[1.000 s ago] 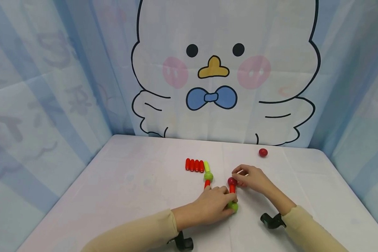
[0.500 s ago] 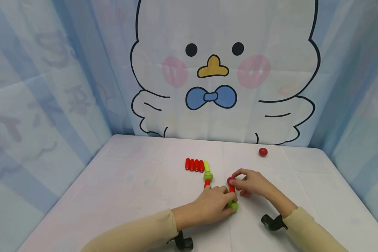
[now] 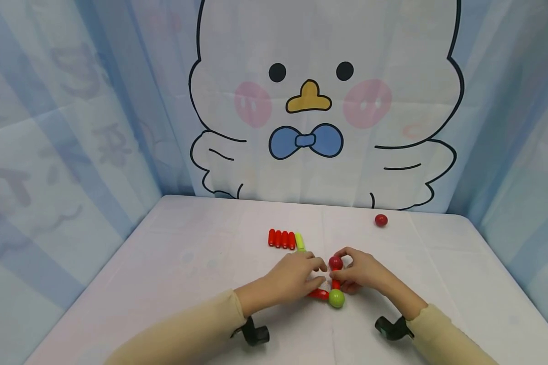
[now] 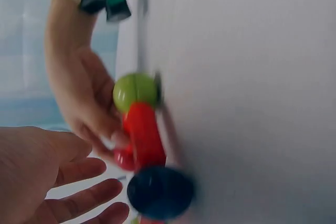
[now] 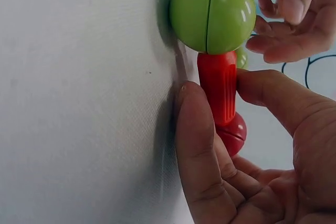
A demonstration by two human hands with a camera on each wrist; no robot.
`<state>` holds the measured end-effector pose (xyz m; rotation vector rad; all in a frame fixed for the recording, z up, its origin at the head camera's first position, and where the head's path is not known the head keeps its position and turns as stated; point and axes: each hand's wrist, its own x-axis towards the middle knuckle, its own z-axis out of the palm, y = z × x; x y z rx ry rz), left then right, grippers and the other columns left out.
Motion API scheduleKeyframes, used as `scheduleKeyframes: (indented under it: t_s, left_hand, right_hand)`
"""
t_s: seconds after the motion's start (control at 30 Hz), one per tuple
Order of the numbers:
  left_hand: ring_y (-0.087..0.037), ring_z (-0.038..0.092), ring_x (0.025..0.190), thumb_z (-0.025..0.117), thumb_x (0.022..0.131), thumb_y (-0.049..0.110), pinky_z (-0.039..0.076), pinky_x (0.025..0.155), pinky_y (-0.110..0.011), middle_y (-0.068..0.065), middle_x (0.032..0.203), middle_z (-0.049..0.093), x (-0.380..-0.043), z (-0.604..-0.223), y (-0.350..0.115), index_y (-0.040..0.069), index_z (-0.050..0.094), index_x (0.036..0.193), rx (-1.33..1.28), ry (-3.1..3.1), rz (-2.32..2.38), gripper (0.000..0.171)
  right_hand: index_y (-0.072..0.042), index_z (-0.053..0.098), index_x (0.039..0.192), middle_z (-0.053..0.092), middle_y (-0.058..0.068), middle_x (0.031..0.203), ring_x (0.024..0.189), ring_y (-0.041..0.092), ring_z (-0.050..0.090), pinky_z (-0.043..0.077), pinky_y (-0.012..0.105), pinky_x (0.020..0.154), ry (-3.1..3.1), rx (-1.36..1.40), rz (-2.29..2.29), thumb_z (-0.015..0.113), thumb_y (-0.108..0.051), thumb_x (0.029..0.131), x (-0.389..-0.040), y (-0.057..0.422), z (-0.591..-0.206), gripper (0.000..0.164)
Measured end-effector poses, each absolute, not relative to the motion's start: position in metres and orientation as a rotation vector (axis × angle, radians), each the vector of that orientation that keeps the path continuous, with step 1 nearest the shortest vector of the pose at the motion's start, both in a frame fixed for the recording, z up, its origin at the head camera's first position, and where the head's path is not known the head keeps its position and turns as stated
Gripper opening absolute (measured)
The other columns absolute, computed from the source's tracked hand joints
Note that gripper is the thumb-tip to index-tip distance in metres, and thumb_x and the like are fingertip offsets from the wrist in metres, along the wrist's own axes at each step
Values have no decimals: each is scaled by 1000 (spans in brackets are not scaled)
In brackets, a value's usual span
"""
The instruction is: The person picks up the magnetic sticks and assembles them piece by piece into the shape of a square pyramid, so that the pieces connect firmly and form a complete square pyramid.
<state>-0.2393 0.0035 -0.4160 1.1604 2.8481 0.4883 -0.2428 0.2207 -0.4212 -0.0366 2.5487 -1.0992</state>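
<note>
My right hand (image 3: 363,271) pinches a red rod (image 5: 218,85) between thumb and fingers. That rod joins a green ball (image 3: 336,298) at its near end to a dark red ball (image 3: 335,262) at its far end. A second red rod (image 3: 319,294) runs left from the green ball. In the left wrist view this rod leads to a dark blue ball (image 4: 160,192), which my left hand hides in the head view. My left hand (image 3: 292,279) hovers beside these pieces, fingers spread and loosely bent, holding nothing. A light green rod (image 3: 300,242) shows behind it.
Several red rods (image 3: 281,239) lie side by side at the back of the white table (image 3: 201,253), just left of the light green rod. A loose red ball (image 3: 381,220) sits near the far edge. A patterned curtain (image 3: 310,177) hangs behind the table.
My left hand has let go near the green ball and drawn back to the left. My right hand has shifted from the dark red ball down to the rod.
</note>
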Motion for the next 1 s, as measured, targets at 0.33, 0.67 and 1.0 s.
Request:
scheduleKeyframes:
  t_s: [0.33, 0.67, 1.0]
  left_hand:
    - [-14, 62, 91, 68, 99, 19, 57, 85, -28, -1, 103, 70, -285, -406, -31, 13, 73, 117, 792, 2993, 577, 19]
    - [-21, 62, 90, 64, 101, 18, 57, 84, -34, -8, 105, 67, -324, -414, -65, 7, 68, 118, 495, 3046, 649, 21]
    - [-20, 58, 79, 61, 103, 25, 54, 72, -30, -7, 95, 65, -336, -427, -71, 4, 61, 129, 270, 2958, 655, 33]
  right_hand:
    - [-3, 51, 136, 69, 6, 84, 65, 18, 66, 60, 31, 64, 2555, 1, -1093, 81, -23, 89, -244, 220, -424, 59]
    - [-2, 51, 137, 70, 7, 88, 67, 18, 68, 61, 31, 66, 2554, 3, -1109, 81, -22, 90, -244, 220, -424, 60]
    - [-3, 54, 137, 68, 7, 89, 70, 18, 65, 61, 31, 68, 2571, -12, -1065, 83, -21, 87, -244, 214, -422, 61]
